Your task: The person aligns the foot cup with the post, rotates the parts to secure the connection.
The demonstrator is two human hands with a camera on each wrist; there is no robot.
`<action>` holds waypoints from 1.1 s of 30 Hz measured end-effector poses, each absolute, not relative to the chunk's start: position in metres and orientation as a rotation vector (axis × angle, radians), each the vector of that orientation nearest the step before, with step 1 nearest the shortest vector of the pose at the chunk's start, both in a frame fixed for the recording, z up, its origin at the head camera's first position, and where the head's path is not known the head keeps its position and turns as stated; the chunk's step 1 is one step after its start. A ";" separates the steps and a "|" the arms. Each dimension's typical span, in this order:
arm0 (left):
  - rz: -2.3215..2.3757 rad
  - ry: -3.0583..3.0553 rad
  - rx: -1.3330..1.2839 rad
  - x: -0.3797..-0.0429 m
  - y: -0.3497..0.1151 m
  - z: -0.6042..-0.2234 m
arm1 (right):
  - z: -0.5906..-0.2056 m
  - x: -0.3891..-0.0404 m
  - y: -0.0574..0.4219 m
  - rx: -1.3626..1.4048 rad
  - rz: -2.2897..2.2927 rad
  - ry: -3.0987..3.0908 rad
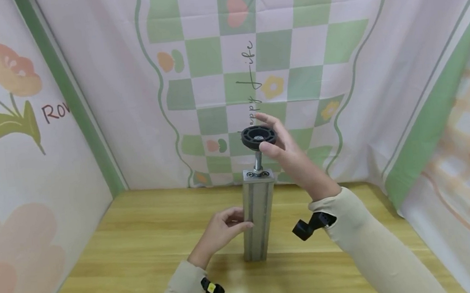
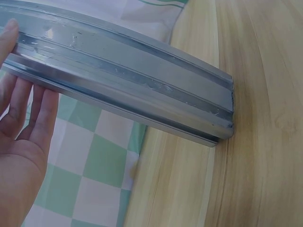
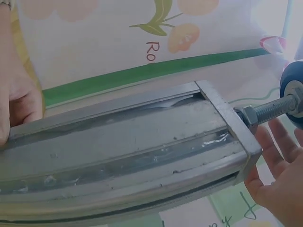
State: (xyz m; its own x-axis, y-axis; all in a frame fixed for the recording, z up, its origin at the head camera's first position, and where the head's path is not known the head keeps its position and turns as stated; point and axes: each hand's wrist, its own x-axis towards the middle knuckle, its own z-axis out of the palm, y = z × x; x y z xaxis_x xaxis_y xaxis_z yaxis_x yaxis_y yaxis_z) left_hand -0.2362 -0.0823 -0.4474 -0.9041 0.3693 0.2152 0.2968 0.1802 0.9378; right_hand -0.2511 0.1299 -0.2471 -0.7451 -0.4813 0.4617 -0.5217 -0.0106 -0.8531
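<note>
A grey aluminium profile (image 1: 259,219) stands upright on the wooden table, with an end plate (image 3: 229,120) across its top. From that plate rises a threaded bolt with a nut (image 3: 265,112), carrying a black round levelling foot (image 1: 255,137). My left hand (image 1: 222,230) grips the lower half of the profile, thumb on one face and fingers (image 2: 42,113) against another side. Beside the foot is my right hand (image 1: 291,153), its thumb at the near rim and its fingers spread loosely past the far side. In the right wrist view, the foot is cut off by the frame edge.
The wooden tabletop (image 1: 143,249) surrounds the profile. Behind it hangs a green-and-white checked cloth (image 1: 239,56). Printed curtains (image 1: 8,173) enclose the left and right sides. Each sleeve carries a black wrist camera, such as the right one (image 1: 310,226).
</note>
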 end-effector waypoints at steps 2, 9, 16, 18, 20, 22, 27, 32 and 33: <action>1.853 2.370 0.664 -0.236 -0.083 -0.447 | -0.248 -0.253 0.131 1.182 1.906 -2.160; 1.847 2.374 0.641 -0.235 -0.084 -0.446 | -0.246 -0.264 0.129 1.375 2.005 -2.040; 1.844 2.377 0.665 -0.236 -0.084 -0.446 | -0.245 -0.268 0.132 1.476 2.072 -1.989; 1.849 2.375 0.663 -0.236 -0.084 -0.446 | -0.245 -0.268 0.132 1.482 2.070 -1.991; 1.849 2.376 0.654 -0.235 -0.083 -0.446 | -0.245 -0.267 0.133 1.466 2.065 -2.004; 1.846 2.375 0.656 -0.235 -0.083 -0.446 | -0.245 -0.265 0.133 1.428 2.047 -2.028; 1.860 2.354 0.646 -0.235 -0.083 -0.447 | -0.246 -0.260 0.130 1.268 1.960 -2.117; 1.864 2.346 0.638 -0.234 -0.083 -0.447 | -0.248 -0.251 0.122 1.153 1.977 -2.099; 1.865 2.344 0.640 -0.234 -0.083 -0.448 | -0.248 -0.250 0.121 1.137 1.976 -2.094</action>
